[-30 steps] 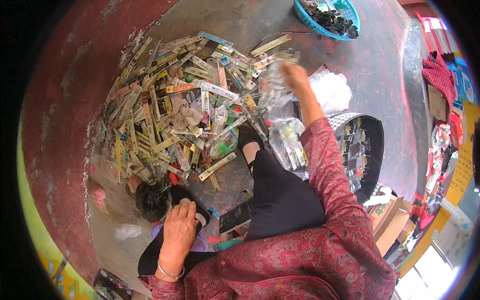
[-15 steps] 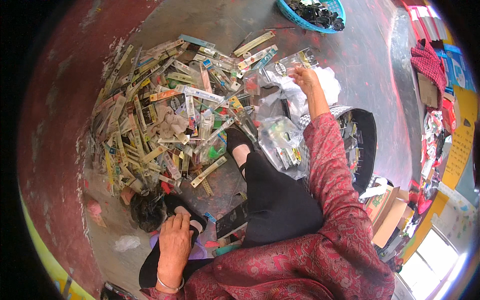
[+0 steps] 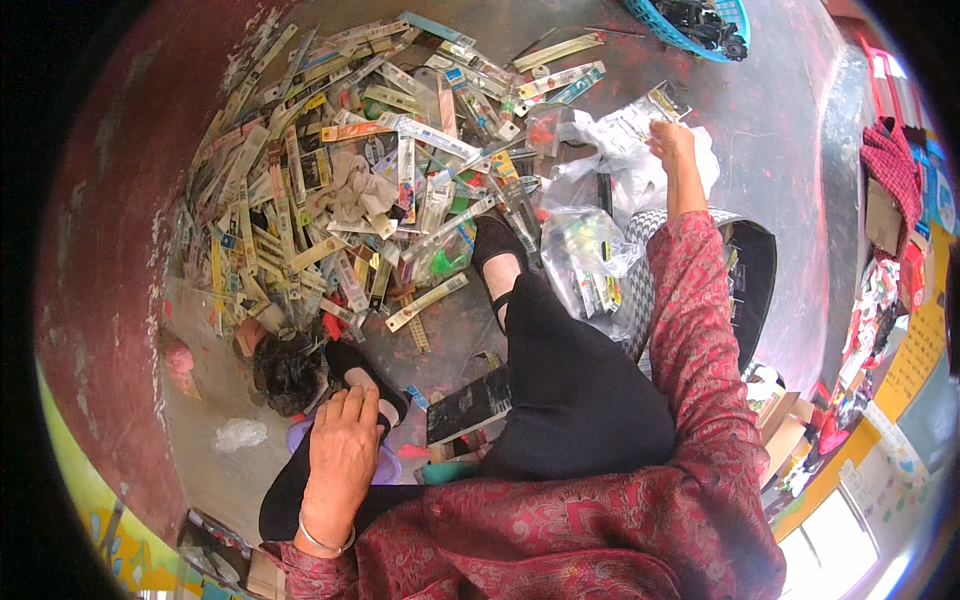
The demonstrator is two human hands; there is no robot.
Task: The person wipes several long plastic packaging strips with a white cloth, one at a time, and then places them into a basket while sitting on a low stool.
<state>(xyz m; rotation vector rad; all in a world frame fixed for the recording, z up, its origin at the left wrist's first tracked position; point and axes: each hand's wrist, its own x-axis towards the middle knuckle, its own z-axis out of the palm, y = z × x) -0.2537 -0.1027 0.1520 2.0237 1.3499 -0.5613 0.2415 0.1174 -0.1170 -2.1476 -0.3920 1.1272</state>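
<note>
Clear plastic packets (image 3: 640, 125) lie on the grey floor (image 3: 790, 130) ahead of me, at the right edge of a big heap, and my right hand (image 3: 672, 143) reaches out and closes its fingers on one of them, a small see-through packet with a dark card inside. My left hand (image 3: 342, 455) rests flat and open on my left foot in its black shoe (image 3: 362, 372), holding nothing. I sit on the floor, which is worn, stained concrete with a reddish patch on the left. The heap (image 3: 340, 190) is made of long narrow card packages, mostly yellow, white and green, lying crisscross. More clear bags (image 3: 585, 245) with coloured items inside sit beside my right shoe. A blue basket (image 3: 690, 35) stands at the far edge. A black bin (image 3: 755, 280) stands just beside my right arm, and cardboard boxes (image 3: 790, 420) crowd the right side.
</note>
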